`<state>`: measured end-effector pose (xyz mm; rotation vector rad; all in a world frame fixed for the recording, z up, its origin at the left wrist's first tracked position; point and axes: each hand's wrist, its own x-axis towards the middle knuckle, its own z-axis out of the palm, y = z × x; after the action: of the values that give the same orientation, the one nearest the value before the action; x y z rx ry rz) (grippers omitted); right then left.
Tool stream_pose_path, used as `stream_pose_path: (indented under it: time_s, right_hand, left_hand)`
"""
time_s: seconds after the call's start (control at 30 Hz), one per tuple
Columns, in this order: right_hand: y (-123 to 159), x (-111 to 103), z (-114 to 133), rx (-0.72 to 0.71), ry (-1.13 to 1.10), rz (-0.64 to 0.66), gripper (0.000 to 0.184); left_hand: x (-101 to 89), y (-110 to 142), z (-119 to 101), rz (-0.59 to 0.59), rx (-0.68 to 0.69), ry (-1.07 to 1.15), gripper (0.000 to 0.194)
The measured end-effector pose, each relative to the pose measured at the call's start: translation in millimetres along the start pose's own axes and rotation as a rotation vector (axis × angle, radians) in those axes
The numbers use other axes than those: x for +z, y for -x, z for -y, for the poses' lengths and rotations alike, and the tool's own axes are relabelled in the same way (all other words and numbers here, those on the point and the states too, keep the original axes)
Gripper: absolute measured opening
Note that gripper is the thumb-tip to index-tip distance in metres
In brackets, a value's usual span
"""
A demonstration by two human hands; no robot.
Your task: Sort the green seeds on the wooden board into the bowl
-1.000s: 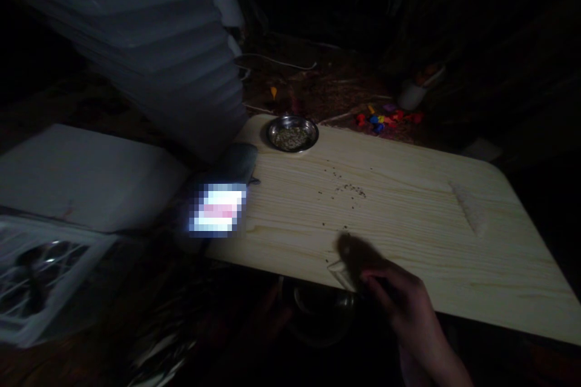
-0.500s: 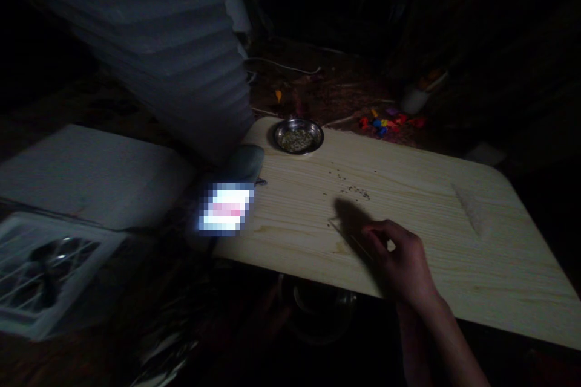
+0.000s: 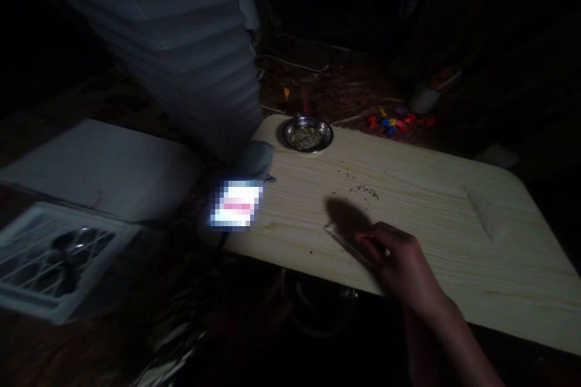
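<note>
My right hand [image 3: 402,260] is closed in a pinch just above the near part of the wooden tabletop [image 3: 431,211]. From its fingertips a thin pale sliver, like a fine stick, points left; darkness hides its exact kind. Beyond the hand, small dark seeds [image 3: 363,189] lie scattered, with one stray seed [image 3: 311,252] by the near edge. A shiny metal bowl [image 3: 329,142] at the far left corner holds pale greenish grains [image 3: 306,138]. Below the near edge, my left hand [image 3: 275,302] shows faintly beside a round dark vessel [image 3: 318,332]; its fingers are lost in shadow.
A lit screen [image 3: 236,202], blurred out, stands at the table's left edge before a grey padded object [image 3: 256,157]. Farther left is a white crate [image 3: 54,308] with a lid-like panel [image 3: 100,169]. Colourful small pieces [image 3: 394,123] lie on the floor behind.
My right hand has shifted slightly left and nearer the front edge, with the thin sliver. A seed now lies near that edge. The whole view has moved a little.
</note>
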<state>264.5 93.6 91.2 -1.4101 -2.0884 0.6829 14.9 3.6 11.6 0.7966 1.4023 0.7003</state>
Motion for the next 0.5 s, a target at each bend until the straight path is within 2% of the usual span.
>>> stream_pose_path:
  time_s: [0.13,0.23,0.3,0.37,0.5]
  right_hand:
    - [-7,29,18,-0.061,-0.016,0.073,0.018]
    - [-1,37,28,-0.082,-0.030,0.167,0.019]
    - [7,32,25,-0.069,-0.073,0.193,0.018]
    - [15,18,14,-0.019,-0.092,0.150,0.016]
    - [23,-18,-26,0.148,0.020,-0.106,0.016]
  left_hand:
    - [-9.1,5,-1,-0.009,-0.047,-0.009,0.032]
    - [-18.0,10,0,-0.027,-0.074,-0.010,0.031]
    - [-22.0,11,1,-0.040,-0.088,-0.007,0.031]
    - [-23.7,11,2,-0.047,-0.098,-0.008,0.033]
    - [-21.5,7,2,-0.057,-0.098,-0.032,0.035]
